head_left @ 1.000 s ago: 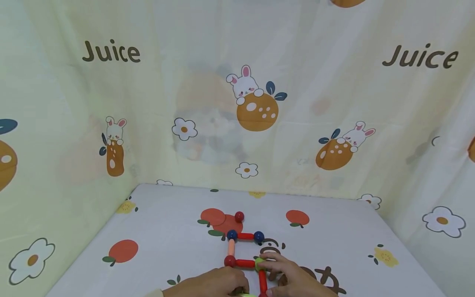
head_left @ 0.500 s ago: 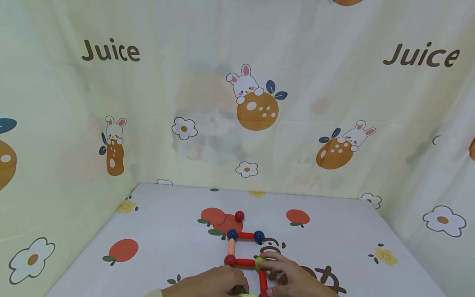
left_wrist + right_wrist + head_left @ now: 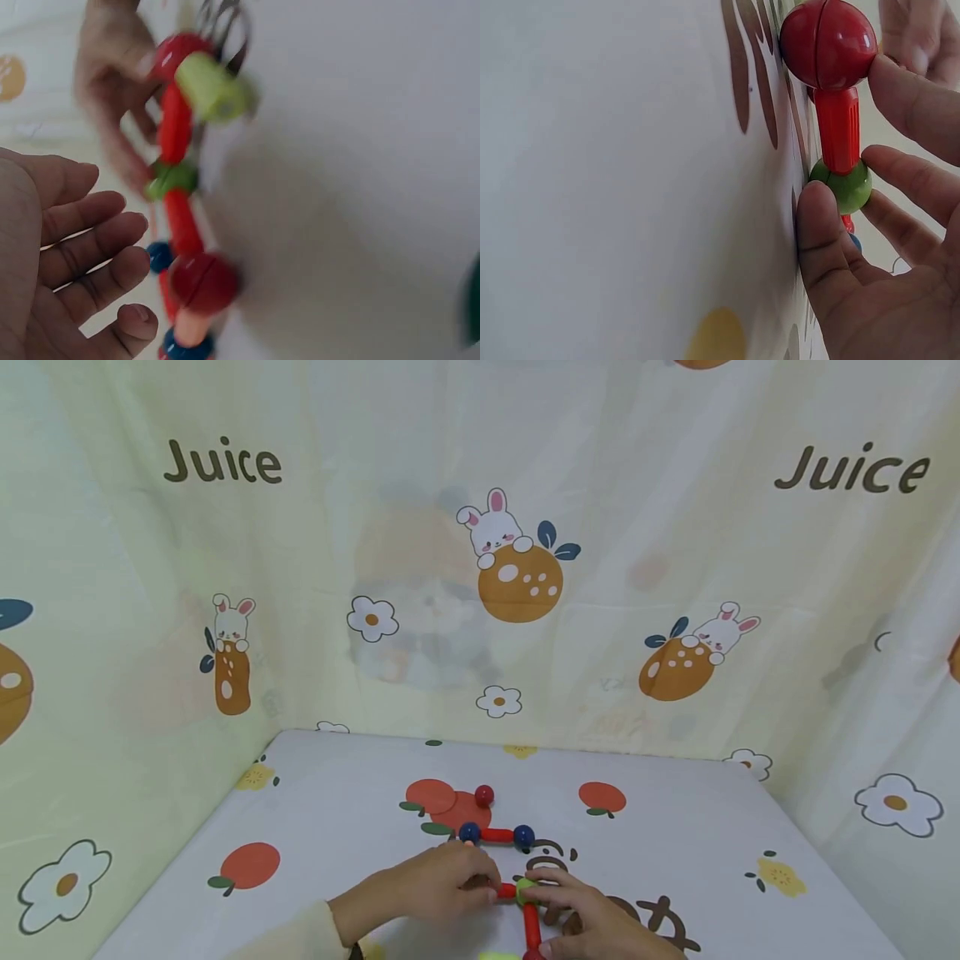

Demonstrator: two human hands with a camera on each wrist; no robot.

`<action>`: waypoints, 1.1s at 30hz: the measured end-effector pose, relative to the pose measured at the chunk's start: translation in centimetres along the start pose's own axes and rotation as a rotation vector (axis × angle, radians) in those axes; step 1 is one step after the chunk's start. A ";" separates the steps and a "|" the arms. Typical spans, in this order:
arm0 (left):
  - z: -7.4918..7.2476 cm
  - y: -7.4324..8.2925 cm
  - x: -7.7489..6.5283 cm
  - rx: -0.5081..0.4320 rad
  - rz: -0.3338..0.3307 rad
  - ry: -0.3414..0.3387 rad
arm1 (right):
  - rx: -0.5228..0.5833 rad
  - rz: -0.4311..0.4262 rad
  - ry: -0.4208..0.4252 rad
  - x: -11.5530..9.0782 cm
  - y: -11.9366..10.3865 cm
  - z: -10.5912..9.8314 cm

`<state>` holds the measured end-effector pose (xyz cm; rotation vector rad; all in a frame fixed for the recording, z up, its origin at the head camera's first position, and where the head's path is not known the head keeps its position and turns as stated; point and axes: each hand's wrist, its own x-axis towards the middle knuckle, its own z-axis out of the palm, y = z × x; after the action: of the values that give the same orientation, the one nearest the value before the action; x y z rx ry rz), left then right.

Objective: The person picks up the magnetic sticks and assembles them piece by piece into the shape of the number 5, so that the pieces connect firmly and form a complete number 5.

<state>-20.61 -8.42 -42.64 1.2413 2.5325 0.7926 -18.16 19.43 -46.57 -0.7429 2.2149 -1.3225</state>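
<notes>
A chain of ball-and-stick building pieces lies on the patterned cloth. My right hand [image 3: 592, 918] holds its green ball [image 3: 847, 187] between the fingers, while another digit touches a red ball [image 3: 829, 45] at the near end of a red stick [image 3: 838, 131]. From that red ball a yellow-green stick [image 3: 214, 90] sticks out. My left hand [image 3: 82, 262], fingers loosely spread and holding nothing, hovers beside the chain near another red ball [image 3: 204, 283] and a peach stick [image 3: 192, 324]. In the head view this hand covers that red ball. Farther back, a red stick [image 3: 497, 836] joins two blue balls [image 3: 523, 837].
A loose red ball [image 3: 483, 796] sits behind the chain. Printed cloth [image 3: 360, 793] covers the table, and a patterned curtain [image 3: 420, 693] hangs around it. Something dark green [image 3: 472, 307] shows at the right edge of the left wrist view.
My left hand has left the yellow-green stick at the near edge and moved forward, now over the red ball and peach stick. The right hand stays in place.
</notes>
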 end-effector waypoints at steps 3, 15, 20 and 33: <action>-1.3 -0.4 0.7 -0.007 -0.030 0.061 | -0.006 0.005 0.012 0.0 0.0 0.0; -3.3 -2.7 2.5 -0.008 -0.147 0.156 | -0.024 -0.015 -0.005 0.0 0.3 -0.1; -3.6 -4.0 3.5 -0.006 -0.182 0.199 | -0.043 -0.027 -0.012 0.1 0.2 -0.2; -4.3 -5.7 6.7 0.116 -0.381 0.253 | -0.065 -0.044 -0.025 0.2 0.6 -0.2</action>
<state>-30.36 -7.63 -41.92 0.6807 2.9255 0.7600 -18.57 19.70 -47.01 -0.8323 2.2429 -1.2602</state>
